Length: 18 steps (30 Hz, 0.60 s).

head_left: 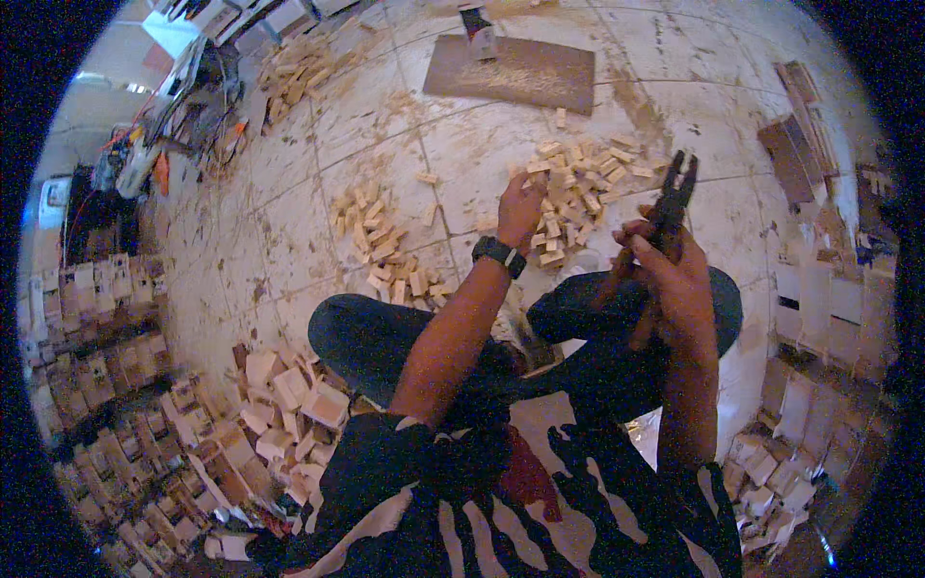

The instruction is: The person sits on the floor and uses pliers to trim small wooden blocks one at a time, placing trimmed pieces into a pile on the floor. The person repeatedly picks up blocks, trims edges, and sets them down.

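My left hand [522, 204], with a dark watch [499, 256] on its wrist, is at the near left side of a pile of small pale wooden blocks [576, 200]. Its fingers are bent in, and a small wooden block [539, 167] shows at the fingertips. My right hand [676, 268] is wrapped round dark pliers [674, 188] to the right of that pile. The pliers point away from me, their jaws parted with nothing seen between them. The ends of the handles hang down over my right leg.
A second heap of small blocks [371, 226] lies left, beyond my knee. Farther off, a brown board [530, 82] bears wood chips and a can [477, 34]. Larger blocks [289, 395] and stacked wooden pieces [106, 385] fill the left; more pieces [771, 472] lie right. Cables and tools [154, 144] are far left.
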### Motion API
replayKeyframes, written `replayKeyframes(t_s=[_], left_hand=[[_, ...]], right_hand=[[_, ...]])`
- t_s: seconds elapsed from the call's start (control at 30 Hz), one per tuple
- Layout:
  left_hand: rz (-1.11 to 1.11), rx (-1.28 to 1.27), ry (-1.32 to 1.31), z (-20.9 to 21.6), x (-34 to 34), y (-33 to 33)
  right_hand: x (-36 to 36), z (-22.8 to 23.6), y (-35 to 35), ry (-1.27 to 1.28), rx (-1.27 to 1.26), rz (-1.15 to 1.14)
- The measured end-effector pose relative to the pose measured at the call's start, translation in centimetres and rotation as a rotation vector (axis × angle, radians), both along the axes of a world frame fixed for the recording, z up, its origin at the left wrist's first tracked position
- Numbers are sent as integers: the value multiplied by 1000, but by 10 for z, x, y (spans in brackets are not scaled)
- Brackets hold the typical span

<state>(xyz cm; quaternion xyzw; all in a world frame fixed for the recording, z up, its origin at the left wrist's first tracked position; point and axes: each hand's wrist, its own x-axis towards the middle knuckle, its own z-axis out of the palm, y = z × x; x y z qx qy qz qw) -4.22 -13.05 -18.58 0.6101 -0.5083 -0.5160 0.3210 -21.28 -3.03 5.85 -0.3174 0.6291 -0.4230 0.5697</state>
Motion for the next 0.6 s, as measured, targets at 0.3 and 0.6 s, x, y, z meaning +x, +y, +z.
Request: replayKeyframes(t_s=[0.3, 0.6], left_hand=[[-172, 225, -1425, -124, 250, 20], [-97, 434, -1289, -115, 267, 14]], right_hand=[[10, 0, -5, 30, 25, -1], [7, -4, -3, -12, -2, -34]])
